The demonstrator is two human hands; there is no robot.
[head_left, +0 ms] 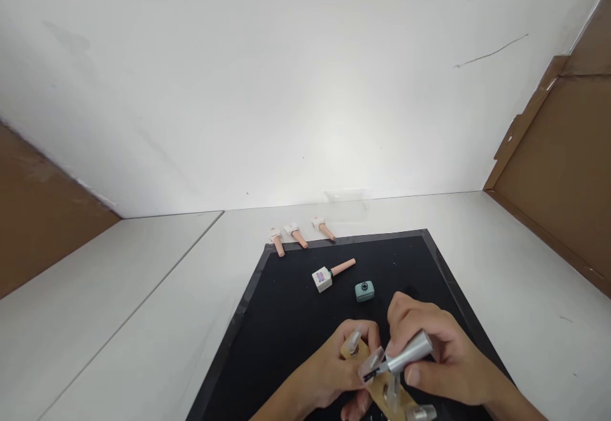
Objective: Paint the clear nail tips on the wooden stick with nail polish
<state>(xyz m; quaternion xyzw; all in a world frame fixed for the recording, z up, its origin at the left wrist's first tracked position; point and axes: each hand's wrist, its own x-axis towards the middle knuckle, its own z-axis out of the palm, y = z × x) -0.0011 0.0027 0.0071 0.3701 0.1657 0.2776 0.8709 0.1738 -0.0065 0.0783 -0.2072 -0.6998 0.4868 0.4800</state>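
My left hand is closed around a tan holder that carries several clear false nail tips. Between the fingers of my right hand is a nail polish brush with a silver cap handle. The dark bristles lie against one clear nail tip and look to be touching it. Beyond my hands, a small teal nail polish bottle stands without its cap. My fingers hide part of the holder, and its lower end runs close to the picture's bottom edge.
A white nail polish bottle with a peach cap lies on the black mat. Several similar bottles lie along the mat's far edge. A white wall rises behind the white table. Brown cardboard panels flank both sides.
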